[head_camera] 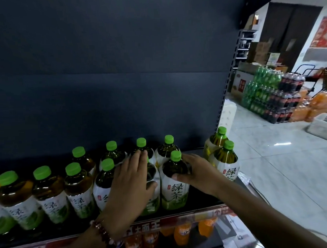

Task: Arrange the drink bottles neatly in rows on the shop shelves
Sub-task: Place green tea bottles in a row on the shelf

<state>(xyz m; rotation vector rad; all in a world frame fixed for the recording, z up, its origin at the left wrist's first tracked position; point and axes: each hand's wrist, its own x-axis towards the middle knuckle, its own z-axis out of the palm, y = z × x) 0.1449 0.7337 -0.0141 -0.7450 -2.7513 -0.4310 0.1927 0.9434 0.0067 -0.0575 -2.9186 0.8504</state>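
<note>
A dark shop shelf (202,200) with a tall dark back panel (109,79) fills most of the view, and a pale tiled floor (282,166) opens to the right. On the shelf stand green tea bottles (50,192) with bright green caps, all upright with their long axes vertical and caps up, in 2 rough rows running left to right, labels facing the near edge.

The left hand (131,182) lies spread over the bottle in the middle of the near row, fingers reaching up to the shoulder of the far-row bottle (142,148) behind it and thumb wrapped around the right side of the near one. A beaded bracelet (102,231) circles that wrist. Just to its right, the right hand (196,171) curls around the dark shoulder of the near-row bottle (175,181), thumb in front and fingers behind, gripping it.

Right of that hand, 2 more bottles (226,158) stand at the shelf's right end, one behind the other. Orange soda bottles (183,232) show on the shelf below. Far right on the floor sit stacked packs of green, dark and orange drinks (273,94).
</note>
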